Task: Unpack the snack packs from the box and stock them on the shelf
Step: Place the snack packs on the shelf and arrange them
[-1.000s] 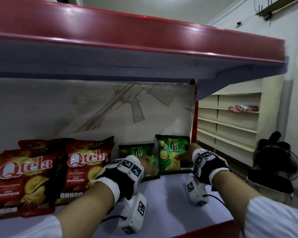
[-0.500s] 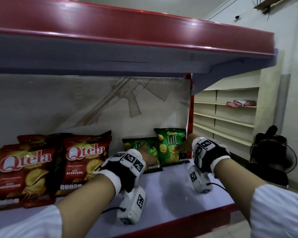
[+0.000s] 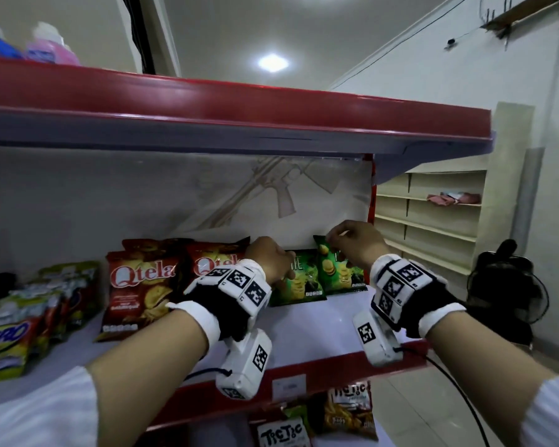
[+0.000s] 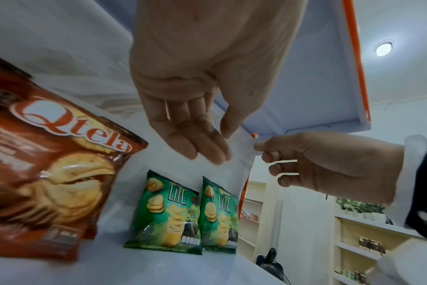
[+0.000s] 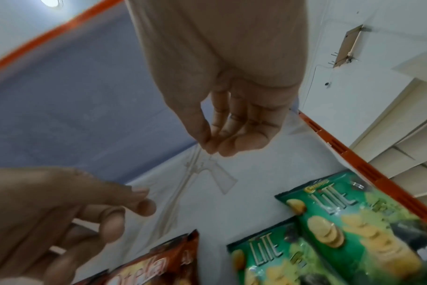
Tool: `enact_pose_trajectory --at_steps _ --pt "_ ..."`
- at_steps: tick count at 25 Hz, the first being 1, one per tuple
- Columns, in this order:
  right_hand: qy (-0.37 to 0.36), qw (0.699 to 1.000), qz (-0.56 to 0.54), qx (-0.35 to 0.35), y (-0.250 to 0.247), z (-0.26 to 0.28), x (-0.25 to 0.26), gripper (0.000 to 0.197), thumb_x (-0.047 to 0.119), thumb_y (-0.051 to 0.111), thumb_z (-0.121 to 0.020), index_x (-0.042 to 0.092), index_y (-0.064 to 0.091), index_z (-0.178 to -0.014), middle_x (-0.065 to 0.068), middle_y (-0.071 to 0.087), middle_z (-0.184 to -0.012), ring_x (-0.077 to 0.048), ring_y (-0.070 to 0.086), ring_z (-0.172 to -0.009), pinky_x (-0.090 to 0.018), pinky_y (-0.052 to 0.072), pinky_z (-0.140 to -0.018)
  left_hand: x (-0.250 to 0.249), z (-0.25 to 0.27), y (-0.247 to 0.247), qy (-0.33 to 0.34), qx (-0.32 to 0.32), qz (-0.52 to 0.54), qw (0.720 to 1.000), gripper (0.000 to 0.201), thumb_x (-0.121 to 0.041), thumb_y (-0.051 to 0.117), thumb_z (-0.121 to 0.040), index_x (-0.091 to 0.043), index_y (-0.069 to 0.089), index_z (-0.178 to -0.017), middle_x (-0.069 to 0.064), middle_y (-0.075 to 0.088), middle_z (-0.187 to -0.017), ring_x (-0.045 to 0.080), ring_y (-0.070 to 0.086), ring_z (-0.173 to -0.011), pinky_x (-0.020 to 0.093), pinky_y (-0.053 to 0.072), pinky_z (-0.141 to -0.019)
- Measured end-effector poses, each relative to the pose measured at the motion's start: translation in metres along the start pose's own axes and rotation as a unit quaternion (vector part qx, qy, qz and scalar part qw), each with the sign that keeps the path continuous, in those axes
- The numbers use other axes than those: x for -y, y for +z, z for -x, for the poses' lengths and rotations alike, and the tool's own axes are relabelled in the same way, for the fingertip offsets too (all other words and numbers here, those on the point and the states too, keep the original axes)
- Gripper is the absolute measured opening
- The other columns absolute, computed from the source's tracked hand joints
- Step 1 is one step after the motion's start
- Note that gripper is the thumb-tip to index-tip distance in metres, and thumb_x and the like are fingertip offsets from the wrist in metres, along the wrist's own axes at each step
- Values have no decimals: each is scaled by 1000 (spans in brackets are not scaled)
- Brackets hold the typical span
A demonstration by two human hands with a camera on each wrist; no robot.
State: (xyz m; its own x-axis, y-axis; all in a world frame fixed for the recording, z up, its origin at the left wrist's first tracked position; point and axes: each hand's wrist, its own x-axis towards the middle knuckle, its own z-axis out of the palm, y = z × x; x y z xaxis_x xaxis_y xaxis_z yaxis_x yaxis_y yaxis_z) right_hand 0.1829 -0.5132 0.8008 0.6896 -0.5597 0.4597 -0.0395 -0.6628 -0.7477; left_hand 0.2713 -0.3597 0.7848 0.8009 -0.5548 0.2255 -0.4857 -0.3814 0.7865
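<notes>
Two green Lite snack packs stand side by side on the white shelf (image 3: 320,330), leaning on its back wall: the left pack (image 3: 299,285) (image 4: 168,216) and the right pack (image 3: 339,272) (image 4: 219,217). My left hand (image 3: 268,256) (image 4: 218,143) hovers above and in front of the left pack, fingers relaxed, holding nothing. My right hand (image 3: 352,243) (image 5: 215,148) hangs over the top of the right pack with loosely curled fingers and the thumb near the fingertips, nothing between them. The wrist views show both packs standing free of the hands.
Red Qtela bags (image 3: 136,295) stand left of the green packs, with yellow-green packs (image 3: 13,333) further left. A red-edged upper shelf (image 3: 271,124) overhangs the hands. Tic Tac packs (image 3: 281,433) sit on the shelf below. A black fan (image 3: 504,285) stands on the floor at right.
Both hands have let go of the green packs and risen above them. The head view has pulled back and up, and shows the shelf's front edge and the shelf below.
</notes>
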Motion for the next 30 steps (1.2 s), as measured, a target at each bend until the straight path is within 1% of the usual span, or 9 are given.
enact_pose_trajectory --at_steps 2,5,11,15,18,20,22,25,30 --pt "-12 999 -47 -2 16 32 13 11 13 62 -86 19 64 -77 -2 63 -67 -14 53 -52 -20 40 -43 11 27 -15 3 -29 5 1000 40 -23 55 -93 -11 62 -55 13 73 -67 22 55 -39 18 42 -41" --pt "-29 995 -99 6 46 84 33 16 6 61 -86 18 64 -77 -7 63 -69 -15 54 -58 -20 41 -48 35 71 -36 -8 -39 64 997 29 -16 55 -91 -5 62 -66 1 62 -44 22 53 -39 27 50 -46" --pt "-22 990 -133 27 103 186 57 10 10 62 -89 15 62 -80 -2 61 -63 2 51 -46 -12 40 -48 93 162 -66 -41 -51 85 994 22 -19 56 -93 -14 63 -74 -1 68 -62 13 49 -37 18 44 -45" --pt "4 985 -166 42 143 255 49 7 5 62 -88 11 64 -85 0 59 -65 -7 53 -60 -16 45 -59 148 228 -66 -26 -64 167 983 15 -11 57 -93 -14 59 -78 0 63 -61 3 50 -35 15 43 -38" --pt "47 983 -141 111 174 306 23 4 7 60 -90 11 62 -90 -3 61 -73 -11 56 -66 -21 48 -64 207 275 -55 -33 -47 189 980 14 -13 54 -95 -12 59 -82 2 63 -66 8 51 -39 22 46 -42" --pt "88 975 -132 155 194 339 -1 4 10 61 -90 9 62 -93 -6 61 -74 -15 56 -66 -26 48 -63 251 299 -39 -77 -31 187 979 11 -13 54 -95 -11 60 -87 4 64 -71 14 55 -49 27 48 -49" --pt "125 967 -131 181 214 366 -28 4 10 61 -90 10 63 -94 -2 59 -70 -12 54 -63 -18 46 -58 292 317 -20 -132 -21 190 973 10 -8 53 -95 -11 60 -88 6 64 -73 16 56 -56 30 49 -55" --pt "183 949 -128 224 242 401 -66 13 3 57 -91 16 60 -88 -2 59 -72 -10 53 -63 -10 44 -54 337 343 12 -221 -24 211 952 19 -5 51 -96 -15 59 -82 5 63 -69 9 54 -44 21 46 -44" --pt "259 904 -97 326 276 456 -142 19 5 53 -92 21 60 -86 -4 60 -76 -9 54 -68 -16 44 -62 395 386 85 -360 -24 224 905 13 -6 51 -97 -10 60 -89 7 64 -75 20 57 -61 17 50 -46"
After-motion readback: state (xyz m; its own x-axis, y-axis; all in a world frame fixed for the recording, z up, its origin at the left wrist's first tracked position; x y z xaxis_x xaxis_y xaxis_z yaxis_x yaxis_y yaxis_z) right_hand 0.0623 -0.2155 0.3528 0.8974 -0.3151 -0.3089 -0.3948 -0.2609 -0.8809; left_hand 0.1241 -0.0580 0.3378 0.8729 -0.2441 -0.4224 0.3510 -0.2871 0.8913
